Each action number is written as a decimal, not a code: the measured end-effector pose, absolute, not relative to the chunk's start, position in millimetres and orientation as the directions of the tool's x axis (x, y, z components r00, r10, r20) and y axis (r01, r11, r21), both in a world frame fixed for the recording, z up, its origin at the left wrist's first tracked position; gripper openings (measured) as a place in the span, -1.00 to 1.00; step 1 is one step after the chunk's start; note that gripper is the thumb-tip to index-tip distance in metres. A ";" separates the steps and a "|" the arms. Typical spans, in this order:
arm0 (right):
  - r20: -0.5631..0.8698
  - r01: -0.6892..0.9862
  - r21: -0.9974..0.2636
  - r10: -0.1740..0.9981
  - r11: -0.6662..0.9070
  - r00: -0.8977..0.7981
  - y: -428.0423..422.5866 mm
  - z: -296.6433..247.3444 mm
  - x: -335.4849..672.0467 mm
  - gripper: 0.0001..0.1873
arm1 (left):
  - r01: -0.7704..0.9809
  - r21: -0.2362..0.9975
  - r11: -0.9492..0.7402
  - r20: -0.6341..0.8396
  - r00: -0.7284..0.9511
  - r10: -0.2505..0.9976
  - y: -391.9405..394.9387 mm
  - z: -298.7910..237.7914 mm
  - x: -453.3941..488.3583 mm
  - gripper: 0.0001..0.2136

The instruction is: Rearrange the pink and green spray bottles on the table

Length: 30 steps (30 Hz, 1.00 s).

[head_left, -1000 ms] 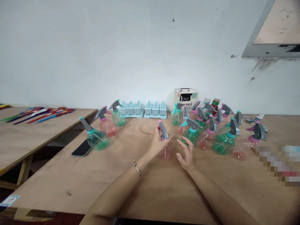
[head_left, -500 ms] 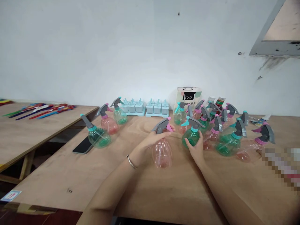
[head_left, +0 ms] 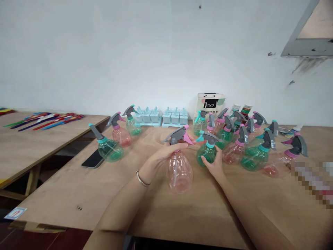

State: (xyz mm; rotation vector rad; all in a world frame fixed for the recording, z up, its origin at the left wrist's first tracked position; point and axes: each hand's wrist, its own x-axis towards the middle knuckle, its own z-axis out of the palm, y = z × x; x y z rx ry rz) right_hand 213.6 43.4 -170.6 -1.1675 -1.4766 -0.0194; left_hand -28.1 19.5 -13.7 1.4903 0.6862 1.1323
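Note:
My left hand point(head_left: 166, 153), with a bangle at the wrist, is wrapped round the neck of a clear pink spray bottle point(head_left: 180, 173) with a grey head and pink trigger. The bottle tilts slightly. To its right my right hand point(head_left: 215, 163) grips the body of a green spray bottle point(head_left: 202, 150) with a teal collar and trigger. Some of its fingers are hidden behind the bottle. Just right of that hand stand more spray bottles, among them a pink one point(head_left: 232, 154) and a green one point(head_left: 255, 158).
At the left are a green spray bottle point(head_left: 110, 151), a pink one point(head_left: 122, 136) and a phone point(head_left: 92, 160). Light-blue popsicle moulds point(head_left: 174, 118) and a paper bag point(head_left: 209, 105) stand by the wall. Several coloured strips point(head_left: 49, 121) lie on another table point(head_left: 39, 147).
My right hand has drawn the green bottle a little left, away from the cluster and nearer the pink one. The pink bottle in my left hand has come slightly closer to me.

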 end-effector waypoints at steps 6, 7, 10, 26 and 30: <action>0.759 0.649 -0.574 0.623 0.500 0.191 43.7 -170.7 214.0 -0.24 | -0.062 0.972 -0.227 0.234 0.353 0.906 19.2 -13.6 -25.4 -0.78; 0.760 0.649 -0.573 0.622 0.501 0.191 43.6 -170.6 214.0 -0.23 | -0.069 0.968 -0.241 0.249 0.370 0.895 19.7 -13.2 -25.1 -0.78; 0.752 0.647 -0.580 0.630 0.495 0.192 43.1 -169.9 213.9 -0.23 | -0.123 0.948 -0.295 0.319 0.391 0.863 21.6 -13.5 -24.4 -0.77; 0.743 0.629 -0.596 0.639 0.499 0.198 40.9 -168.9 212.4 -0.24 | -0.151 0.949 -0.278 0.306 0.214 0.928 30.6 -23.0 -25.8 -0.85; 0.743 0.626 -0.599 0.639 0.500 0.201 40.0 -168.0 211.8 -0.25 | -0.117 0.969 -0.215 0.238 0.239 0.941 31.6 -23.1 -27.5 -0.82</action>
